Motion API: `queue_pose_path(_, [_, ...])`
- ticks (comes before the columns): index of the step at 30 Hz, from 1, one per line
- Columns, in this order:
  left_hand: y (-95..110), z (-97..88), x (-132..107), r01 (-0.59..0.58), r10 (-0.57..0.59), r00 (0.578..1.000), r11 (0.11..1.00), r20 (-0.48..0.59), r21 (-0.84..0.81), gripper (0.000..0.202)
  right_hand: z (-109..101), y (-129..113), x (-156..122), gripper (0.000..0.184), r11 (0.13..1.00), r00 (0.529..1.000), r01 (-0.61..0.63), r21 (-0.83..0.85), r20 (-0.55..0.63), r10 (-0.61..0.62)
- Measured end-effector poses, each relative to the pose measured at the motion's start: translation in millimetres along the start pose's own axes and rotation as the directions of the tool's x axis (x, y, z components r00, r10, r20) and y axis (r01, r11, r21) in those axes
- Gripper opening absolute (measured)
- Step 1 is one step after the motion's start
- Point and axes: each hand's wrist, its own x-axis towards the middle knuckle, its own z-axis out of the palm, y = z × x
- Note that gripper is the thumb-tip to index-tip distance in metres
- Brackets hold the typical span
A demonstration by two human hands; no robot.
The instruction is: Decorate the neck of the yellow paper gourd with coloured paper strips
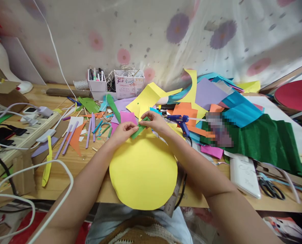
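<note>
Between my two hands is a small strip of green paper [138, 131], pinched at both ends. My left hand [125, 131] grips its lower left end with thumb and forefinger. At its upper right end, the fingers of my right hand [154, 121] are closed on it. Just below, a large round yellow sheet [143, 173] lies at the table's front edge and hangs a little over it. A blue glue gun [180, 121] rests right of my right hand. Pink paper [128, 118] and a green leaf-shaped piece [113, 107] lie beyond my left hand.
Coloured paper scraps [209, 93] heap up at the back right, beside dark green crepe paper [265, 142]. Black scissors [270, 187] and a white box-like device [244, 176] lie at the front right. Purple paper tubes [71, 137], a power strip [21, 139] and looping white cables [71, 176] occupy the left.
</note>
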Motion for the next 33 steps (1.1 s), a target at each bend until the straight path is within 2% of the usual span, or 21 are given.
queue_pose_path(4, [-1, 0.3, 1, 0.009, -0.009, 1.000, 1.000, -0.030, -0.014, 0.015, 0, 2, 1, 0.032, 1.000, 1.000, 0.016, 0.002, -0.002, -0.016])
queue_pose_path(6, [-2, 0.5, 2, 0.031, -0.033, 0.996, 0.999, -0.078, -0.023, 0.013, -8, 5, -2, 0.034, 0.999, 0.997, 0.032, -0.035, -0.067, -0.034])
queue_pose_path(8, [-4, 0.5, 3, 0.066, -0.070, 0.989, 0.997, -0.133, -0.034, 0.015, -25, 9, -8, 0.032, 0.981, 0.982, 0.049, -0.189, -0.168, -0.082])
queue_pose_path(10, [-7, 0.3, 4, 0.085, -0.090, 0.983, 0.996, -0.161, -0.035, 0.018, -47, 13, -18, 0.026, 0.875, 0.958, 0.006, -0.484, -0.249, -0.145])
queue_pose_path(12, [-9, -0.1, 5, 0.081, -0.084, 0.982, 0.996, -0.172, -0.023, 0.020, -69, 17, -29, 0.022, 0.711, 0.972, -0.130, -0.691, -0.231, -0.047])
queue_pose_path(15, [-11, -1.3, 7, 0.052, -0.053, 0.981, 0.999, -0.187, -0.015, 0.024, -89, 25, -42, 0.023, 0.515, 0.972, -0.235, -0.825, -0.211, 0.105])
queue_pose_path(18, [-12, -3.5, 8, 0.010, -0.013, 0.984, 1.000, -0.180, -0.018, 0.028, -89, 33, -45, 0.029, 0.376, 0.973, -0.211, -0.902, -0.159, 0.165])
queue_pose_path(23, [-11, -4.9, 9, -0.070, 0.071, 0.977, 0.997, -0.201, 0.013, 0.031, -73, 37, -42, 0.033, 0.275, 0.972, -0.190, -0.942, -0.142, 0.185])
queue_pose_path(25, [-11, -3.8, 9, -0.047, 0.045, 0.982, 0.999, -0.184, -0.005, 0.031, -75, 33, -43, 0.029, 0.281, 0.973, -0.202, -0.938, -0.160, 0.167])
queue_pose_path(27, [-11, -2.6, 8, -0.039, 0.035, 0.984, 0.999, -0.176, -0.015, 0.030, -83, 28, -45, 0.027, 0.344, 0.979, -0.198, -0.918, -0.166, 0.121])
queue_pose_path(30, [-12, -1.7, 9, -0.087, 0.086, 0.978, 0.996, -0.192, 0.001, 0.027, -97, 20, -49, 0.022, 0.525, 0.985, -0.145, -0.839, -0.172, -0.002])
queue_pose_path(33, [-12, -1.7, 10, -0.119, 0.111, 0.965, 0.993, -0.237, -0.020, 0.023, -100, 18, -50, 0.026, 0.716, 0.982, -0.030, -0.697, -0.155, -0.110])
